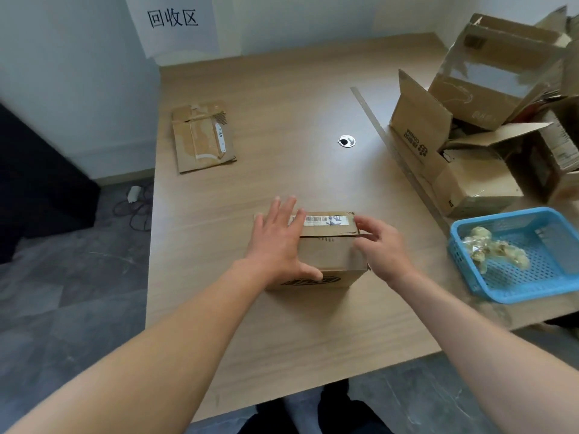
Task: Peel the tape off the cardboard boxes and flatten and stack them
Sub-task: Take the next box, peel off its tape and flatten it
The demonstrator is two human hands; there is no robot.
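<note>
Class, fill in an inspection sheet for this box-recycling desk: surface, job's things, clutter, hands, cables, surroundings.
Surface: wooden table, with a round cable grommet set in it.
Job's things: small box closed, label on top, under the hands; flattened cardboard far left; pile of open boxes at right.
Clutter: blue basket holds crumpled tape.
Hands: left hand flat on the small box's top, fingers straight; right hand at its right edge, fingers bent, grip unclear.
Cables: dark cables and a white adapter on the floor, left of the table.
Surroundings: paper sign on the wall; dark furniture at left.
</note>
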